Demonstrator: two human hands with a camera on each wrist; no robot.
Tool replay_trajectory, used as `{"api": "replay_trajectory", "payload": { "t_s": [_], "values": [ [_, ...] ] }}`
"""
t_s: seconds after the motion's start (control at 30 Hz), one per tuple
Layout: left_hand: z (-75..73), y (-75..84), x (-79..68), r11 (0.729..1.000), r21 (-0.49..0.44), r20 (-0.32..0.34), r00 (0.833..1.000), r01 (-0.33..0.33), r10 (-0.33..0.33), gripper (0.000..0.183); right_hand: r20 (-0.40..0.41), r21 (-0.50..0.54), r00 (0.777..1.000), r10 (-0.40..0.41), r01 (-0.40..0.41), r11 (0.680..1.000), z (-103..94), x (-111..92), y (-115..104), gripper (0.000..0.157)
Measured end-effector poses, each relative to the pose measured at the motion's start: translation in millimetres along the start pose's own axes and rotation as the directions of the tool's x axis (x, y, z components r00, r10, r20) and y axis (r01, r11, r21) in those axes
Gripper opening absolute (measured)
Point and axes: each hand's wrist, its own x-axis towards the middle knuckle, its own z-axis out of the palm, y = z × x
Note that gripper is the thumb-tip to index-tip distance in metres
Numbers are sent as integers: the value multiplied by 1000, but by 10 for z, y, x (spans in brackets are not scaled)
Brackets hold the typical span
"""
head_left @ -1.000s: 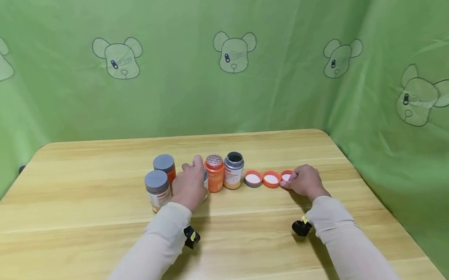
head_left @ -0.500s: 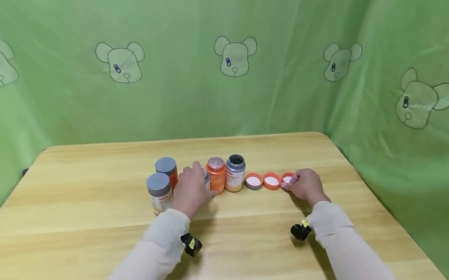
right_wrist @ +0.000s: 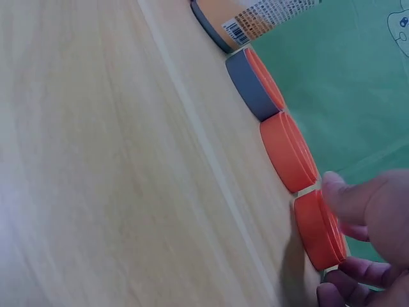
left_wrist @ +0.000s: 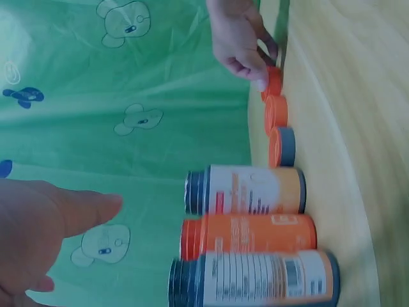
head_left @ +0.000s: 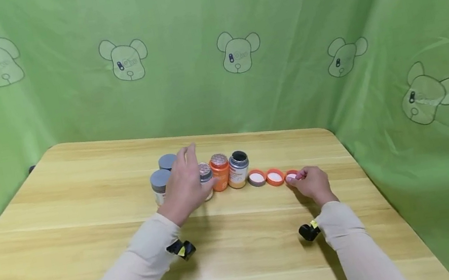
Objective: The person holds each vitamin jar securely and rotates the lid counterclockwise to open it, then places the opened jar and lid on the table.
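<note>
My left hand, fingers spread, hovers in front of a short row of lidless bottles; the left wrist view shows a gap between it and them. Nearest it is a grey-necked bottle with a foil seal, partly behind my thumb in the head view. Beside that stand an orange bottle, also foil-sealed, and a white-labelled bottle with a dark open mouth. My right hand pinches the rim of an orange lid, which lies inner side up at the row's right end.
Another orange lid and a grey-sided lid continue the row toward the bottles. Left of my left hand stand two grey-capped bottles, the front one and the rear one. A green curtain hangs behind the wooden table.
My left hand has come off the grey-necked bottle and drawn back to the left, its fingers opening out. My right hand has stayed at the end lid.
</note>
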Motion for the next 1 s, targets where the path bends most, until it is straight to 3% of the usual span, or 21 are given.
{"api": "replay_trajectory", "payload": {
  "t_s": [0.27, 0.4, 0.77, 1.0],
  "values": [
    [-85, -321, -106, 993, -115, -135, 990, 28, -43, 104, -56, 84, 998, -37, 41, 996, -49, -75, -68, 34],
    [-85, -456, -166, 984, -162, -156, 983, 73, -99, 111, -93, 132, 993, -76, 88, 987, -55, -118, -154, 29],
    [25, -690, -284, 921, -291, -33, 959, 259, -281, 123, -35, 285, 987, -154, 158, 945, 13, -276, -514, 37],
    [119, -868, -337, 856, -356, 77, 924, 376, -374, 125, -52, 306, 971, -235, 240, 922, 85, -387, -719, 35]
  ]
}}
